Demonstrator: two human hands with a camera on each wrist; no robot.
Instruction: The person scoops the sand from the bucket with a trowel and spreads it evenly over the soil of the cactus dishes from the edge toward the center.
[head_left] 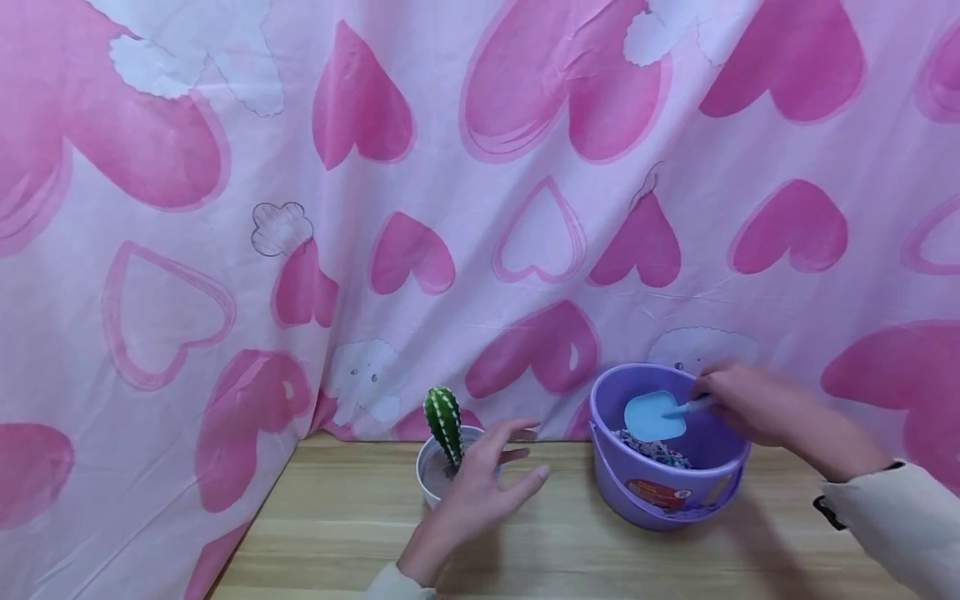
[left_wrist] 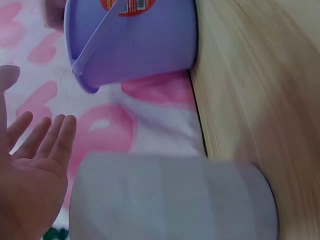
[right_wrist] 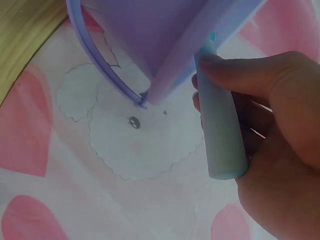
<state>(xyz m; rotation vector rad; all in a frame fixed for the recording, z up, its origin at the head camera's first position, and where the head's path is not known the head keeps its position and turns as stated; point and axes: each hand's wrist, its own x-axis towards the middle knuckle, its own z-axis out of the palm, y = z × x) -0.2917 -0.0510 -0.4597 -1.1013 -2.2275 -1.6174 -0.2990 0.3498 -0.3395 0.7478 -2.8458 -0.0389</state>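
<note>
My right hand [head_left: 750, 404] grips the pale handle [right_wrist: 222, 125] of a light blue toy shovel [head_left: 654, 417], thumb along one side in the right wrist view. The shovel's blade is inside a purple bucket [head_left: 637, 492], above a layer of multicoloured small bits [head_left: 654, 450]. My left hand [head_left: 483, 483] is held with fingers spread and nothing in it, in front of a white pot [head_left: 422, 467]. A green cactus [head_left: 444, 421] with white-dotted ribs stands in that pot. The left wrist view shows the pot's plain side [left_wrist: 170, 200] beside the open palm.
Pale wood tabletop [head_left: 330, 517] lies under the pot and bucket. A pink cloth with hearts [head_left: 412, 250] hangs right behind them and along the left side. The bucket's handle [head_left: 637, 497] hangs down over its front.
</note>
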